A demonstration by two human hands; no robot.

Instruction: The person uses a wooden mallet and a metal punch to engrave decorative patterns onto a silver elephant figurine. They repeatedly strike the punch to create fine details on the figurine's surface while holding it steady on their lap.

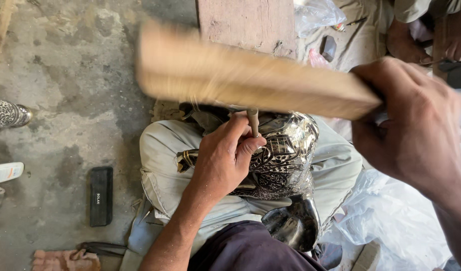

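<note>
We see the left hand [221, 163] pinching a thin chisel [253, 122] upright against the engraved metal vessel [285, 155] on the lap. Above the vessel, the right hand [411, 120] grips a blurred wooden mallet [240, 75]. Left of the vessel, 1 black rectangular box [101, 195] lies on the floor [64, 75].

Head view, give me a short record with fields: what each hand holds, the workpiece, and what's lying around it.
left hand: pinches a thin punch, tip on the workpiece
right hand: grips a wooden bat, blurred by motion, above the punch
workpiece: dark engraved metal figure resting on the person's lap
floor: black block, patterned metal vase at left edge
right side: clear plastic bag
</note>
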